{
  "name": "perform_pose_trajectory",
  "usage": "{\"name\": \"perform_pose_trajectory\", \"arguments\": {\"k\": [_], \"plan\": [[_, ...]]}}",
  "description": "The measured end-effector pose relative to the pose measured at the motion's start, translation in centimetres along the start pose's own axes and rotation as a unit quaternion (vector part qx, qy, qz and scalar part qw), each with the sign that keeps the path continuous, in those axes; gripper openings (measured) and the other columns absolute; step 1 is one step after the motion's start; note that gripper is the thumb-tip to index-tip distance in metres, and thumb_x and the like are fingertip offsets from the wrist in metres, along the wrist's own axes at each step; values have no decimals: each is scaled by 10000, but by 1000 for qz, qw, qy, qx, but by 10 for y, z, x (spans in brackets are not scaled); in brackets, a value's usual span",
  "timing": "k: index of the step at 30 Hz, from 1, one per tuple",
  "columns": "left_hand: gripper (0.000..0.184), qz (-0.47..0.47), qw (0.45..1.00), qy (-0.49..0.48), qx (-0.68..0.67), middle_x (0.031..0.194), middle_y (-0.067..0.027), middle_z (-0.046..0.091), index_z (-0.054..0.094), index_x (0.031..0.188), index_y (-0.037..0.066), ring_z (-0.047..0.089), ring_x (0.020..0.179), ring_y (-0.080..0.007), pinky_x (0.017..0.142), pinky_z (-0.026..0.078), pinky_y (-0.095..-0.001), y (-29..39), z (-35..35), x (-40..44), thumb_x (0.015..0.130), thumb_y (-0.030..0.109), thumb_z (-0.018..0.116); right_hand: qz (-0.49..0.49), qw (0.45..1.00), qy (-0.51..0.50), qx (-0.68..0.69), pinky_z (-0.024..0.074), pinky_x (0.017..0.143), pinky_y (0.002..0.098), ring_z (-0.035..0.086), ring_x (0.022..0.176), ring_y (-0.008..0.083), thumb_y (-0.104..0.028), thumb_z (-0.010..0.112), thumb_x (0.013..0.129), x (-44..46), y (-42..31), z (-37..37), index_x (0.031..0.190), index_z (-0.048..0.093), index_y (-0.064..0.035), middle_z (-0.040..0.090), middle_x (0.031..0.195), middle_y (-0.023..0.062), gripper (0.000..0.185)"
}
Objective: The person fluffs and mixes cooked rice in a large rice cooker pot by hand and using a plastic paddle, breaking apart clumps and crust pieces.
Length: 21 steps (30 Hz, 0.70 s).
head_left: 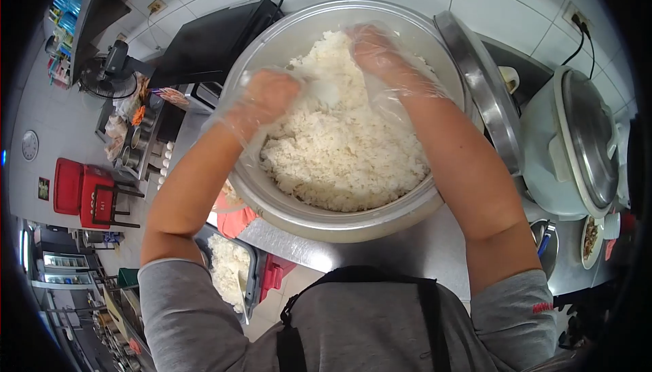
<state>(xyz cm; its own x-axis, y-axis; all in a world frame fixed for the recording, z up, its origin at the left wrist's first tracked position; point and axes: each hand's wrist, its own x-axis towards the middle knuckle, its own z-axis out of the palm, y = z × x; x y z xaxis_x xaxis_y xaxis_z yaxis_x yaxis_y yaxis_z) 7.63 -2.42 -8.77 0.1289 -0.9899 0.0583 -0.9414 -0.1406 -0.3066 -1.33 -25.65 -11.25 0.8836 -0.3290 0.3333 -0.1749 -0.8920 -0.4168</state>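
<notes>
Inside the wide, round, pale metal pot [336, 224] lies a large mass of loose white cooked rice [346, 161], heaped up toward the far wall and spread broadly across the near half. Both of the person's hands are over the pot, each in a clear, baggy plastic glove. The left hand [273, 94] is at the left edge of the rice, its fingers seemingly curled inward; the crumpled film hides whether that grip pinches any grains, so I cannot tell. The right hand [377, 49] reaches to the far side, against the upper part of the heap, fingers bent downward; glare and plastic hide the fingertips, and whether they are spread or pressed together cannot be told.

Beside the pot, on its right, a round steel lid [479, 87] stands tilted near the rim. Farther right sits a pale, rounded cooker [543, 151] with its own shiny metal cover [589, 127]. Near it are an oval white plate [589, 248] bearing brown food and a blue-handled utensil [545, 239]. The pot rests on a stainless steel counter [421, 253]. Below the counter's left side, a dark grey rectangular tub [254, 273] holds more white rice, with a bright red object [273, 273] just beside it.
</notes>
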Motion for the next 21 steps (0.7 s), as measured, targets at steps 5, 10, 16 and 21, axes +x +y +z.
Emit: {"name": "perform_pose_trajectory", "arguments": {"k": [5,10,16,21], "plan": [[198,-143,980,-95,99,787,-128,682,688,809,81,676,766,-300,700,529,-416,-10,-36,3,879,214,560,44,987,7,156,499,923,360,565,1181,246,48,451,844,-20,-21,-22,1354,533,-102,615,1243,152,538],[164,77,981,14,-177,764,-122,675,715,867,113,674,719,-300,647,517,-430,36,-93,-22,835,135,556,-19,954,54,293,541,726,220,573,1140,150,88,422,817,-23,-30,-27,1400,504,-182,605,1258,88,647],[388,62,994,-83,-26,671,-107,626,659,1162,102,636,616,-293,590,506,-410,63,-40,-26,783,85,579,-124,956,134,229,360,1099,352,464,1302,312,62,452,785,-25,-33,-31,1401,471,-111,513,1366,211,640],[422,147,965,60,211,705,-116,591,597,1210,22,615,671,-254,575,505,-376,0,4,15,792,78,578,-126,949,118,263,430,1021,330,536,1233,274,41,464,817,-23,-24,-27,1337,536,-69,548,1337,193,536]]}}
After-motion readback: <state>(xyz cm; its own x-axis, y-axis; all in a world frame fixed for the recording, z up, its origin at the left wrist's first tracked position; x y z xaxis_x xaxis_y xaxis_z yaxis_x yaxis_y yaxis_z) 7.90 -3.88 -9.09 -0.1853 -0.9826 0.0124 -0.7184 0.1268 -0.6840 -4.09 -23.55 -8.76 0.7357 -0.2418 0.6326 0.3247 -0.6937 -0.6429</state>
